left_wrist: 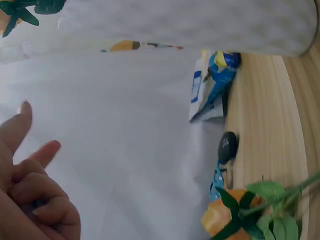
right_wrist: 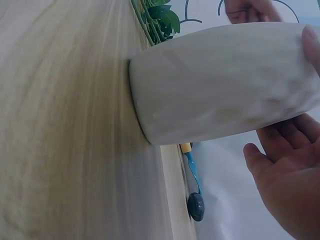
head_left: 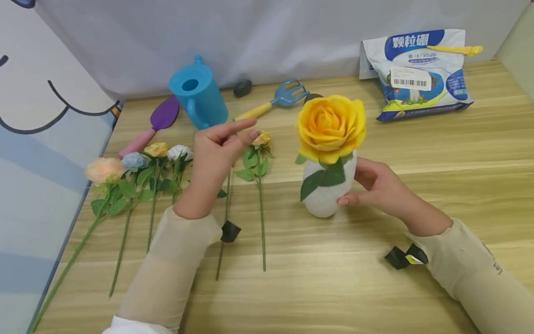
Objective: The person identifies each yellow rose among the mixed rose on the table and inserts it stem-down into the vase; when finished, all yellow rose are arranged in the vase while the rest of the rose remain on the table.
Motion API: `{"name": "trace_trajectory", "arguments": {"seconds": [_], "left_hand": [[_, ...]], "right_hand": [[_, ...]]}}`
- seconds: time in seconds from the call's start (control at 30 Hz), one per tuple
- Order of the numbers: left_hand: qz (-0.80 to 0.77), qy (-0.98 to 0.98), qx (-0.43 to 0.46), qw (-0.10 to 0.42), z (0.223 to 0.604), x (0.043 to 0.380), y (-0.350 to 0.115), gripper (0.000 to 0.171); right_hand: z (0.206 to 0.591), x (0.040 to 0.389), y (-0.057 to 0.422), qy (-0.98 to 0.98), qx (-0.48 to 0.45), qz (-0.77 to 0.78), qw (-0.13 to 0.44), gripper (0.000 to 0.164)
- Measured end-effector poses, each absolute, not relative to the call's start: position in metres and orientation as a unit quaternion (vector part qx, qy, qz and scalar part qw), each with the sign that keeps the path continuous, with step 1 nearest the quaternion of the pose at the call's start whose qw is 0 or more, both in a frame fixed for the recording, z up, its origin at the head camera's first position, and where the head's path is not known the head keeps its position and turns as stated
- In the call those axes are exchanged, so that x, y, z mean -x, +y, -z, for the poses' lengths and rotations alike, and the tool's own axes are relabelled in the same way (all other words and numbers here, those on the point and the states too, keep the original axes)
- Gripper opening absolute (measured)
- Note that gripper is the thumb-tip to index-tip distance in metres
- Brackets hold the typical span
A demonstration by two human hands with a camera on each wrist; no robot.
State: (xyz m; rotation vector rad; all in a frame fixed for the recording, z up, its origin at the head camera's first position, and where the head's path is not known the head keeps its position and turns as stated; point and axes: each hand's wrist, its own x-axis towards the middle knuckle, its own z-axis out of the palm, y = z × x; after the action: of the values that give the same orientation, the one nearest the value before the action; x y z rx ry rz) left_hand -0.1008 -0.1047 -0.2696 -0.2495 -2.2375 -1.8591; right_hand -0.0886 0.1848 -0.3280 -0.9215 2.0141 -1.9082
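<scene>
A white vase [head_left: 323, 199] stands upright on the table, holding a large yellow rose [head_left: 331, 127] with dark green leaves. My right hand [head_left: 381, 188] grips the vase from the right side, its thumb low on the front and the other fingers partly hidden behind. The vase's pale, dimpled side [right_wrist: 215, 85] fills much of the right wrist view. My left hand [head_left: 221, 155] hovers left of the vase with nothing in it. In the left wrist view, that hand [left_wrist: 37, 195] has its index finger and thumb extended, the others loosely curled.
Several artificial flowers lie on the left, including a peach one [head_left: 104, 170] and a small orange-yellow one [head_left: 262, 139]. Behind them are a purple-and-pink shovel [head_left: 164, 113], a blue watering can [head_left: 208, 99] and a blue-and-yellow hand fork [head_left: 288, 95]. A printed bag [head_left: 421, 74] stands back right.
</scene>
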Motion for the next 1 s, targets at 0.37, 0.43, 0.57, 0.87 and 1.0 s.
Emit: {"name": "trace_trajectory", "arguments": {"seconds": [0.37,0.43,0.57,0.87,1.0], "left_hand": [[0.377,-0.926,0.004,-0.006,0.293,0.101,-0.116,0.043],[0.383,-0.924,-0.001,-0.023,0.296,0.1,-0.117,0.041],[0.407,-0.912,-0.018,-0.056,0.301,0.101,-0.122,0.038],[0.423,-0.901,-0.044,-0.089,0.318,0.099,-0.128,0.033],[0.412,-0.907,-0.039,-0.081,0.323,0.097,-0.128,0.031]], "right_hand": [[0.328,0.088,0.184,0.687,0.31,0.646,0.118,0.062],[0.328,0.088,0.184,0.688,0.309,0.646,0.118,0.061],[0.328,0.089,0.184,0.687,0.312,0.646,0.117,0.062],[0.328,0.088,0.183,0.686,0.313,0.646,0.119,0.061],[0.328,0.088,0.183,0.687,0.312,0.645,0.118,0.061]]}}
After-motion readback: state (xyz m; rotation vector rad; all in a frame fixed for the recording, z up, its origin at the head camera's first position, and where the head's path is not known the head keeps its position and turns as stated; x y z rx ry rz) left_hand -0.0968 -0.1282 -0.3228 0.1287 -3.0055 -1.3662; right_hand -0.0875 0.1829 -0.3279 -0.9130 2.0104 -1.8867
